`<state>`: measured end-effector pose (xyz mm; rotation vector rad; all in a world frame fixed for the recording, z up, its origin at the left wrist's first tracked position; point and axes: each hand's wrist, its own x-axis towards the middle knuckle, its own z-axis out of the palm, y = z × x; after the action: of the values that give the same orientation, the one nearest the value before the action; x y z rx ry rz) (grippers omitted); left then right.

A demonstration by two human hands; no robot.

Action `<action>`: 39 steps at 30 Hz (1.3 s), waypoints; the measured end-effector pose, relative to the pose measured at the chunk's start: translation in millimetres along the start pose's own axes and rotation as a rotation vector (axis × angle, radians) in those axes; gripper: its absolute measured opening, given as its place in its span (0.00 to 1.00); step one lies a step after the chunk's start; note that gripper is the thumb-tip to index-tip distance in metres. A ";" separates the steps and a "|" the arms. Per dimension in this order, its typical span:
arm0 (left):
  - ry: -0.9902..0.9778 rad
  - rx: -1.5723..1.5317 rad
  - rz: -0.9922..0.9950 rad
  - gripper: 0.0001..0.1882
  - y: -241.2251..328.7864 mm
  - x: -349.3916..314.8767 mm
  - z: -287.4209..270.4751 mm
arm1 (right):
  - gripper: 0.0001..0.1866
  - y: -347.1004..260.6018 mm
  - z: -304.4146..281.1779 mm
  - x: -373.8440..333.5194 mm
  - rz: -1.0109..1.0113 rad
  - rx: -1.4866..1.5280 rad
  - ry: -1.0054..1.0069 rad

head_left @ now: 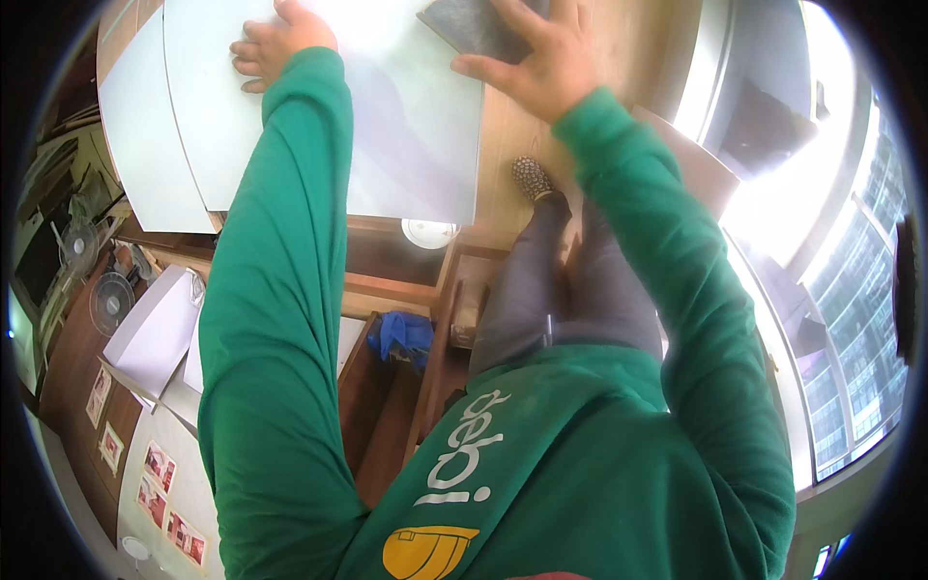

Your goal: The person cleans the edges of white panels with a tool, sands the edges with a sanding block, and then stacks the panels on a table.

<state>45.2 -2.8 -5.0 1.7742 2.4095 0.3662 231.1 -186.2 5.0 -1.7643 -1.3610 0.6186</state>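
My left hand lies on a glossy white tabletop, its fingers spread, with nothing in it. My right hand is stretched out at the top, thumb and fingers apart, next to a flat dark grey piece with a pointed corner. That piece rests over the right edge of the white surface and partly behind my fingers. Whether it is cloth or a stiff sheet I cannot tell, and its far end is out of view. The fingertips of my right hand are cut off by the top edge.
Below the tabletop is an open wooden drawer with a blue cloth or bag. A round white dish shows under the edge. On the left are a white box, a fan and several printed cards. Bright windows stand right.
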 end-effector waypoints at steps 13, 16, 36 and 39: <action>-0.003 0.033 0.651 0.36 -36.2 7.7 13.2 | 0.55 -19.4 -36.3 -226.6 0.190 -0.013 -0.315; -0.227 -0.015 1.167 0.38 -11.3 -83.1 3.9 | 0.54 27.4 -58.3 -214.9 0.337 -0.170 -0.180; -0.521 0.205 1.054 0.40 -54.1 -207.9 -48.2 | 0.54 83.0 -80.5 -168.4 0.723 0.106 -0.132; -0.415 0.234 1.092 0.42 0.7 -168.6 -23.3 | 0.53 90.2 -85.6 -156.8 0.726 0.133 -0.108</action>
<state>91.0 -165.9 10.7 2.7705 1.0736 -0.2093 300.5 -369.3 -36.4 -2.1238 -0.6871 1.1720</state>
